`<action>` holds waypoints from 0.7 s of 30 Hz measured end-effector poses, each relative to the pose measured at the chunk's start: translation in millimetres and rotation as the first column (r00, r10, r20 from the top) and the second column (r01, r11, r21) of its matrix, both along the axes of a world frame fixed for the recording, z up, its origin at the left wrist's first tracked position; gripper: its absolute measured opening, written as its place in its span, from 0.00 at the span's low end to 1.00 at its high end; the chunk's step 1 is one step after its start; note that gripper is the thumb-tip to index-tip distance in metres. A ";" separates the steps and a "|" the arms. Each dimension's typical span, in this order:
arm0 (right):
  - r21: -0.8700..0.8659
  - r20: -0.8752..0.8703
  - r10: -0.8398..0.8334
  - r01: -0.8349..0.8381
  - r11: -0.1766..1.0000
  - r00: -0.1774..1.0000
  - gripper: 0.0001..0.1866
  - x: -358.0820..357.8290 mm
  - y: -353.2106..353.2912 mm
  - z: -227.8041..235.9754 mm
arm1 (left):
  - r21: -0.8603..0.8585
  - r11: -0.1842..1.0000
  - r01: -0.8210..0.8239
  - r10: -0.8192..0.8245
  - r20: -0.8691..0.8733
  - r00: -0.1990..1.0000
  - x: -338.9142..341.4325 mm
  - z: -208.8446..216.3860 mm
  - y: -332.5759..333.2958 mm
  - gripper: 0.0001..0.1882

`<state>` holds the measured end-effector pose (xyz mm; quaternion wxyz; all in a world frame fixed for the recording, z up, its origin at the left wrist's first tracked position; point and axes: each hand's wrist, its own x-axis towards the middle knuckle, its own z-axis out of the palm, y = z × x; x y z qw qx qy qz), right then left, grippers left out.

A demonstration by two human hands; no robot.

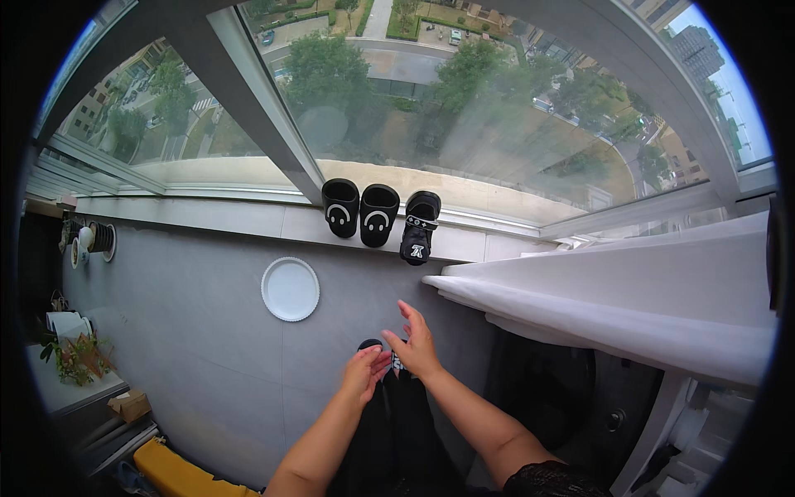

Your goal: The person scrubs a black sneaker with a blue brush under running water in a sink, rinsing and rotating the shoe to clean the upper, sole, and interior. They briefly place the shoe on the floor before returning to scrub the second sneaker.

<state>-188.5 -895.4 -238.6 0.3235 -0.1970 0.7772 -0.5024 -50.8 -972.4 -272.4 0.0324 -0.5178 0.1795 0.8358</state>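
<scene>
Both of my hands are held in front of my legs, above the floor and my feet. My right hand (416, 344) is open, its thumb and fingers apart and nothing in it. To its left, my left hand (365, 369) is loosely open with slightly bent fingers, and I see nothing in it. Beyond them on the window ledge stand three black shoes: a slipper (340, 208) and a matching slipper (379, 216), both with a white smiling mark, and a strapped clog (420, 229) with charms. Neither hand touches them. Dark footwear on my feet is partly hidden behind my hands.
A round white plant saucer (290, 289) lies on the grey floor, left of my hands. White cloth (613, 290) hangs at the right over a dark round-doored appliance (542, 385). Potted plants (79, 356), a small cardboard box (130, 405) and a yellow object (184, 470) line the left side.
</scene>
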 end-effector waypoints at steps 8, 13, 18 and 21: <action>-0.006 -0.124 -0.166 0.167 0.986 0.978 0.26 90.6 173.6 240.9 | -0.097 0.891 0.444 -0.454 -0.175 0.874 -61.2 192.6 78.5 0.13; -0.017 -0.342 -0.434 0.456 0.890 0.834 0.23 121.1 294.2 339.7 | -0.195 0.704 0.682 -0.699 -0.361 0.618 -90.3 277.3 167.4 0.16; -0.201 -0.490 -0.768 0.804 0.559 0.412 0.21 186.7 464.8 404.2 | -0.333 0.460 0.823 -0.825 -0.502 0.258 -82.2 369.7 323.7 0.14; -0.144 -0.614 -0.785 0.966 0.216 0.084 0.21 244.9 595.3 412.6 | -0.386 0.273 0.881 -0.813 -0.582 -0.003 -58.7 410.2 430.0 0.13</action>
